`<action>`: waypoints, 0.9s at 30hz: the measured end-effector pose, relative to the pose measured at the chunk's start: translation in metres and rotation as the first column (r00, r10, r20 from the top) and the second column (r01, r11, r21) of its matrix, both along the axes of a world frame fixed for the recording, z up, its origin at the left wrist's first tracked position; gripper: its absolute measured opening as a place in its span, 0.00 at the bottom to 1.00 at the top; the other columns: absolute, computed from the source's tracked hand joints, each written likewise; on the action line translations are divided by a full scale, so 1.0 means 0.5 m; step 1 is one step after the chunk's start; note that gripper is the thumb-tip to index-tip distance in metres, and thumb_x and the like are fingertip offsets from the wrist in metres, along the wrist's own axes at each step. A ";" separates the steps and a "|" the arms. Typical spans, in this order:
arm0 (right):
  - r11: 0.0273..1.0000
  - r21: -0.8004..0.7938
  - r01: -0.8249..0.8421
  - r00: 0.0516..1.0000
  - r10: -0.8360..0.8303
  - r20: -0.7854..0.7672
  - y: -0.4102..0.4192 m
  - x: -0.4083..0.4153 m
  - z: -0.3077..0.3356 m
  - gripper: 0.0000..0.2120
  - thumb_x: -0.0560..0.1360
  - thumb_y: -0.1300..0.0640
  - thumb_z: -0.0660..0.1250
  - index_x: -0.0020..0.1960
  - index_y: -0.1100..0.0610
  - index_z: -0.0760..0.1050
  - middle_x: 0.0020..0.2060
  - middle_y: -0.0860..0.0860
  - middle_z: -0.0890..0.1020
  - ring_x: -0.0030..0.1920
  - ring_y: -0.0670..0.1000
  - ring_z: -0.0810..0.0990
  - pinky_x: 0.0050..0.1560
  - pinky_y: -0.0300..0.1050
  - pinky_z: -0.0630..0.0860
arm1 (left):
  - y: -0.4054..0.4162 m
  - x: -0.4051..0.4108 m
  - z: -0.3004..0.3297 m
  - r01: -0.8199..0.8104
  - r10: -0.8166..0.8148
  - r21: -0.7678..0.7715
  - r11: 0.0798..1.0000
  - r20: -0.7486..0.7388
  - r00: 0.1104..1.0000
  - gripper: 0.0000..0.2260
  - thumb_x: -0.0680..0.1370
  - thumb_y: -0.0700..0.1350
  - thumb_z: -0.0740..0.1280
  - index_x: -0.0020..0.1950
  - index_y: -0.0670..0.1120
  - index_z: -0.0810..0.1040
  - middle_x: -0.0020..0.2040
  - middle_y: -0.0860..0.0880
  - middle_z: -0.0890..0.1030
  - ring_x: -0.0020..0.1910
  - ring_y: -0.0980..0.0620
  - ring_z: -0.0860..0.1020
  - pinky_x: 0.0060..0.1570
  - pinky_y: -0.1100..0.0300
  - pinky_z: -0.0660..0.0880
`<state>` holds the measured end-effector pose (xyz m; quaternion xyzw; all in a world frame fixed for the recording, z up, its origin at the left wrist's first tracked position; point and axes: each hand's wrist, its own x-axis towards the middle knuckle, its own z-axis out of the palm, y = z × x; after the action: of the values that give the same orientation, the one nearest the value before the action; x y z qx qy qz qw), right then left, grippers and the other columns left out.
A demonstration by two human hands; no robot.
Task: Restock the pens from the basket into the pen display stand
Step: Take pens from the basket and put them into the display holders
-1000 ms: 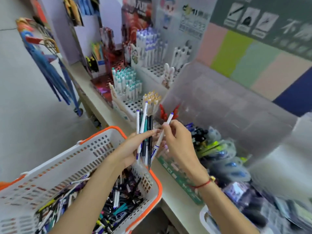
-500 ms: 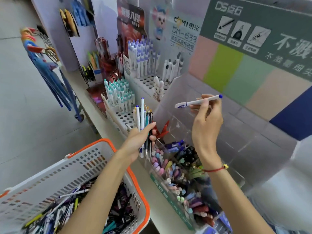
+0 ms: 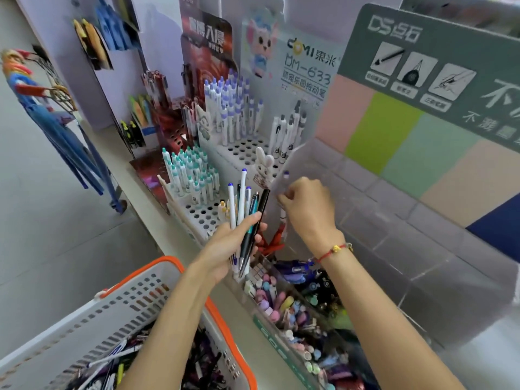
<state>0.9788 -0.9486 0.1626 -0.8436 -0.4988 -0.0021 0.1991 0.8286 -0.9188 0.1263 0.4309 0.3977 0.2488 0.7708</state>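
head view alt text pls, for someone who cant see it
A person's left hand grips a bundle of pens upright above an orange-rimmed basket of loose pens, while the right hand holds one white pen upright at the edge of a clear display stand. Behind stand perforated racks of white pens.

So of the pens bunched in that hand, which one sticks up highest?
The white pen with the blue cap in the left hand. Its tip rises well above the shorter white, teal and black pens beside it.
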 end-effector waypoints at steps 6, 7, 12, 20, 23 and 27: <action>0.926 0.372 -0.062 0.990 0.103 -0.091 -0.047 -0.020 0.035 0.14 0.77 0.44 0.66 0.38 0.51 0.80 0.29 0.43 0.75 0.31 0.45 0.73 0.31 0.42 0.66 | -0.003 0.017 0.003 0.037 -0.037 0.021 0.999 -0.004 0.999 0.10 0.78 0.49 0.69 0.55 0.45 0.79 0.35 0.52 0.80 0.27 0.58 0.73 0.26 0.66 0.71; 0.926 0.371 -0.071 0.979 0.136 -0.151 -0.046 -0.028 0.042 0.13 0.76 0.41 0.66 0.44 0.49 0.82 0.30 0.42 0.73 0.32 0.42 0.71 0.32 0.41 0.64 | -0.004 0.020 0.005 0.068 -0.067 0.052 0.996 -0.023 0.997 0.08 0.78 0.49 0.68 0.52 0.45 0.79 0.34 0.52 0.79 0.26 0.57 0.71 0.27 0.65 0.70; 0.952 0.304 -0.023 0.878 0.165 -0.450 -0.029 -0.029 0.030 0.12 0.73 0.43 0.71 0.49 0.51 0.84 0.23 0.38 0.70 0.28 0.39 0.69 0.31 0.33 0.64 | -0.007 0.031 0.023 0.208 -0.203 0.141 0.968 -0.046 0.978 0.06 0.80 0.46 0.65 0.44 0.46 0.75 0.30 0.51 0.72 0.24 0.56 0.65 0.26 0.62 0.63; 0.693 0.663 0.284 0.726 0.296 -0.621 -0.054 -0.005 0.078 0.05 0.81 0.58 0.63 0.47 0.51 0.75 0.39 0.48 0.81 0.37 0.48 0.81 0.36 0.39 0.76 | 0.007 0.009 0.026 0.296 -0.278 0.191 0.936 -0.115 0.954 0.15 0.77 0.58 0.63 0.49 0.47 0.76 0.30 0.53 0.70 0.26 0.58 0.66 0.24 0.68 0.65; 0.600 0.784 0.157 0.877 0.280 -0.390 -0.075 0.000 0.087 0.05 0.81 0.61 0.63 0.54 0.56 0.76 0.43 0.50 0.82 0.41 0.48 0.82 0.44 0.38 0.79 | 0.015 0.003 0.006 0.170 -0.157 0.110 0.979 -0.118 0.981 0.17 0.77 0.60 0.63 0.53 0.47 0.78 0.29 0.55 0.70 0.25 0.59 0.66 0.23 0.67 0.65; 0.741 0.668 -0.066 0.994 0.110 -0.023 -0.073 -0.003 0.041 0.21 0.78 0.62 0.67 0.69 0.57 0.66 0.45 0.50 0.82 0.39 0.44 0.79 0.43 0.36 0.79 | 0.016 0.019 0.011 0.071 -0.071 0.018 0.997 -0.009 0.997 0.20 0.78 0.59 0.61 0.55 0.44 0.78 0.29 0.55 0.68 0.24 0.60 0.66 0.22 0.68 0.64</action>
<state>0.9771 -0.9850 0.1831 -0.6920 -0.4982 -0.1446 0.5021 0.8378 -0.9109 0.1316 0.4527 0.3830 0.2232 0.7737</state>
